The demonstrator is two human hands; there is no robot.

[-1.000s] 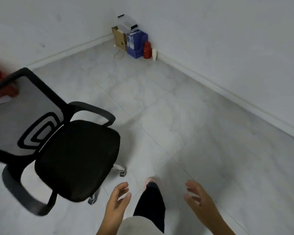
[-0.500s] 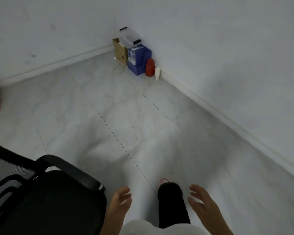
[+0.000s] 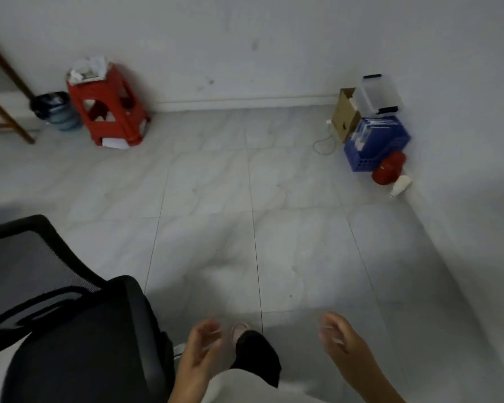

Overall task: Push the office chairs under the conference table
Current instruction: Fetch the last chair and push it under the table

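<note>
Chair [image 3: 70,330]: free on the floor [image 3: 274,228], no desk in view, not yet pushed under; left hand [image 3: 200,354] and right hand [image 3: 344,344] loose, holding nothing.

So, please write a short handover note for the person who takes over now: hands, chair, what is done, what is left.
Left hand: open, holds nothing, close beside the office chair but not touching it.
Right hand: open, holds nothing.
The chair stands at lower left on the tiled floor.
No conference table in view.
Done: nothing that can be confirmed.
Left: take the chair and push it under the table.
</note>
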